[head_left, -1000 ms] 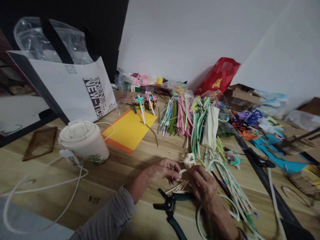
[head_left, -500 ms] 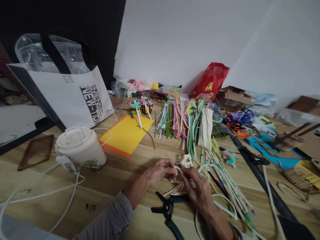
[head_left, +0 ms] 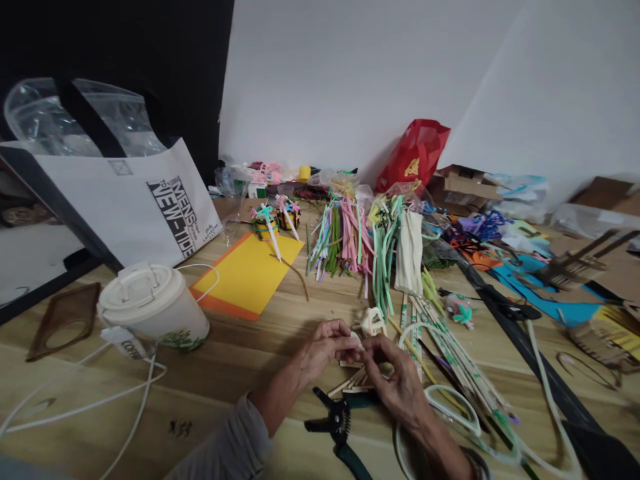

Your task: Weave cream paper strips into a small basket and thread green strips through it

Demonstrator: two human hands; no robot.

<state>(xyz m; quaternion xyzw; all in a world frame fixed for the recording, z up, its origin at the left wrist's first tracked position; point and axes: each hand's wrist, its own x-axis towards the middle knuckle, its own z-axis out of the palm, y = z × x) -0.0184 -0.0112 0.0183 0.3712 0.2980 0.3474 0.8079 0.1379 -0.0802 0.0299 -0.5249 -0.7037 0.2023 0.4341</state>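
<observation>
Between the fingertips of both hands is a short white pipe cleaner (head_left: pixel 357 339), mostly covered by the fingers. My left hand (head_left: pixel 327 348) pinches its left end, and my right hand (head_left: pixel 395 377) is closed on the other end. Just beyond the fingers lies a cream looped piece (head_left: pixel 373 321). Short thin wooden sticks (head_left: pixel 350 383) lie beneath the hands. Nearer to me rests a pair of pruning shears (head_left: pixel 339 420) with dark green handles, partly under my right hand.
Bundles of coloured pipe cleaners (head_left: pixel 356 233) and patterned sticks (head_left: pixel 450 347) lie ahead and right. Yellow card (head_left: pixel 255 270), a lidded white cup (head_left: pixel 155 303) and a large white bag (head_left: pixel 120 200) stand left. A white cord (head_left: pixel 133 413) crosses the table; scissors (head_left: pixel 457 407) lie right.
The fingertips have come closer together, and less of the white piece shows between them. The view has shifted slightly, so the bag and cup sit further left.
</observation>
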